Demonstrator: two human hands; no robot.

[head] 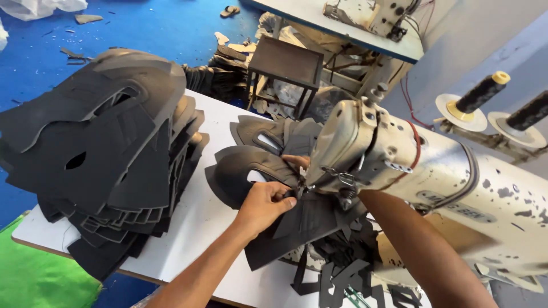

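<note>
Left hand pinching black cut piece under sewing machine head, near table right edge. Right hand mostly hiding behind the machine head, grip can't tell. Stack of black pieces sitting at left edge.

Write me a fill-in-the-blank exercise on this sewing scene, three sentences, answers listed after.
1. The left hand presses a dark cut piece under the head of a ____ machine.
2. The tall stack of dark pieces lies on the person's ____ side.
3. The floor is ____ in colour.

Answers: sewing; left; blue
</note>
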